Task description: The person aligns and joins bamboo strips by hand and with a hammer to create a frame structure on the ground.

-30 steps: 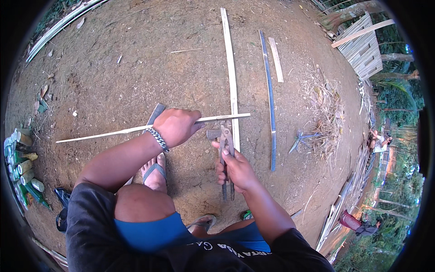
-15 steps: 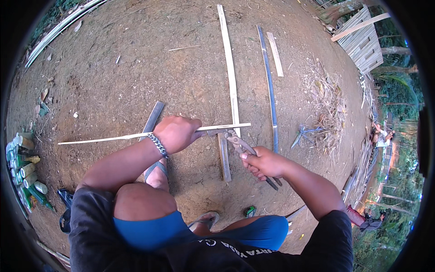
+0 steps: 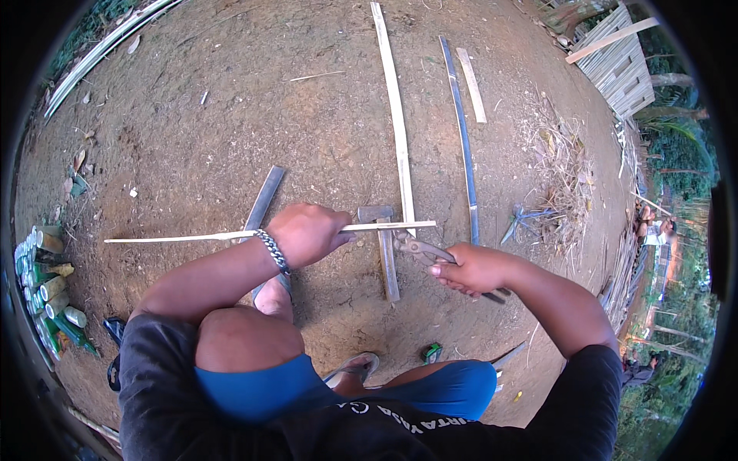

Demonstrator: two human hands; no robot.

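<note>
Because steadiness is perhaps needed, the left hand [image 3: 307, 234] folds its fingers around the bamboo strip [image 3: 207, 237]. The right hand [image 3: 470, 269] closes its fingers around the pincers [image 3: 429, 250].

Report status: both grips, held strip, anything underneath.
Left grip closed around thin pale strip. Right grip holding pincers near strip's right end. Hammer crosses behind strip in view.

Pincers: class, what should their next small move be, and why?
Probably ease the pincers toward the right end of the strip to grip it. The left hand holds the strip; the right hand grips the pincers' handles, and their head appears just below that end, though contact is unclear.
</note>
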